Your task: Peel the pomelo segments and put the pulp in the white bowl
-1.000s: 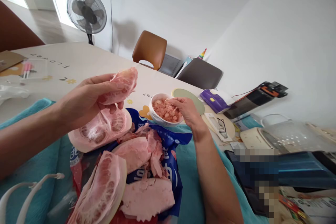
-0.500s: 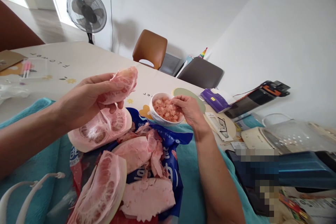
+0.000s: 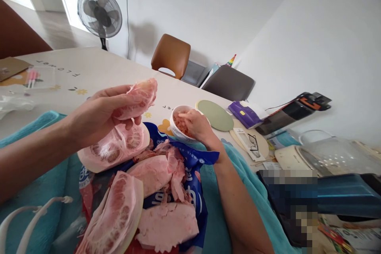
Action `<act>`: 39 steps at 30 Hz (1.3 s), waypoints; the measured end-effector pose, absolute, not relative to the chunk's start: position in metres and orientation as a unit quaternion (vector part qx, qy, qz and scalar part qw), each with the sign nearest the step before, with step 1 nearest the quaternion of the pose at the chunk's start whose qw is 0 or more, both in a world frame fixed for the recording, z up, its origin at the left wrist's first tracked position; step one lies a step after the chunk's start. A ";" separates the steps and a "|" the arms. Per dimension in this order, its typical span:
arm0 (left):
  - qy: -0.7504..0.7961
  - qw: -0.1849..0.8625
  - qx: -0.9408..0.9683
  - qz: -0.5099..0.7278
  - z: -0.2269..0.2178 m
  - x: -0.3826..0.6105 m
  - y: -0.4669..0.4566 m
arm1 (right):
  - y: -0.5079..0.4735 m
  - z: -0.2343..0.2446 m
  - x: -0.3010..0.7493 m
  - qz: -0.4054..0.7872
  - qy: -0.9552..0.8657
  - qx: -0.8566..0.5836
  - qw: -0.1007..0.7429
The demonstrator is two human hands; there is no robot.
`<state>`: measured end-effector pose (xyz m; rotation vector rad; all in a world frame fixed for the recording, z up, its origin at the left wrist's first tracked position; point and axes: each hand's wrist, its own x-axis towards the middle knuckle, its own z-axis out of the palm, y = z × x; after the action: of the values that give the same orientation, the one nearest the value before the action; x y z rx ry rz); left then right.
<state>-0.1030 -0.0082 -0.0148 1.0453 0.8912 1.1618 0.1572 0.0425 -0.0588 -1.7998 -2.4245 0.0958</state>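
Between the thumb and fingers of my left hand (image 3: 102,109) is a pink pomelo segment (image 3: 141,94), partly peeled of its membrane. My right hand (image 3: 198,125) reaches over the white bowl (image 3: 177,130), fingers bent inward at the pink pomelo pulp (image 3: 182,122); whether a piece is pinched in them is hidden. Below the left hand rests a pomelo half (image 3: 108,149) with pale, hollowed sections. Closer to me lie another hollowed pomelo piece (image 3: 119,210), a piece of rind (image 3: 169,224) and torn membranes, on a blue plastic bag (image 3: 193,190).
A teal towel (image 3: 217,194) lies under the bag. Behind the bowl are a green round mat (image 3: 216,115) and a purple wipes pack (image 3: 245,113). Glasses (image 3: 253,145), a dark bottle (image 3: 293,111) and a blue object (image 3: 345,194) stand or lie at right. A fan (image 3: 99,12) is beyond the table.
My right hand has moved left from the bowl's right rim to over its middle, covering much of the pulp. The left hand keeps its hold on the segment, nearly still.
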 end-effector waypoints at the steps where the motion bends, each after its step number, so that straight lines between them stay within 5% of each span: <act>1: 0.387 0.621 0.456 0.507 -0.015 -0.103 -0.008 | 0.043 -0.057 0.161 0.045 -0.793 -0.601 0.087; 6: 0.389 0.612 0.474 0.500 -0.015 -0.106 -0.008 | 0.039 -0.039 0.185 0.082 -0.700 -0.671 0.232; 17: 0.396 0.622 0.460 0.495 -0.016 -0.106 -0.009 | 0.032 -0.039 0.181 -0.038 -0.684 -0.723 0.093; 23: 0.388 0.620 0.468 0.496 -0.016 -0.106 -0.009 | 0.030 -0.034 0.182 0.158 -0.663 -0.699 0.216; 30: 0.387 0.612 0.472 0.502 -0.018 -0.106 -0.008 | 0.030 -0.028 0.189 0.132 -0.627 -0.720 0.266; 36: 0.388 0.610 0.473 0.503 -0.018 -0.107 -0.008 | 0.029 -0.030 0.186 0.257 -0.602 -0.674 0.343; 39: 0.389 0.606 0.478 0.503 -0.018 -0.107 -0.008 | 0.025 -0.023 0.187 0.175 -0.630 -0.708 0.267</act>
<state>-0.1071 -0.0076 -0.0185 1.1051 0.8994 1.1621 0.1874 0.0246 -0.0228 -1.9113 -1.7008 0.4731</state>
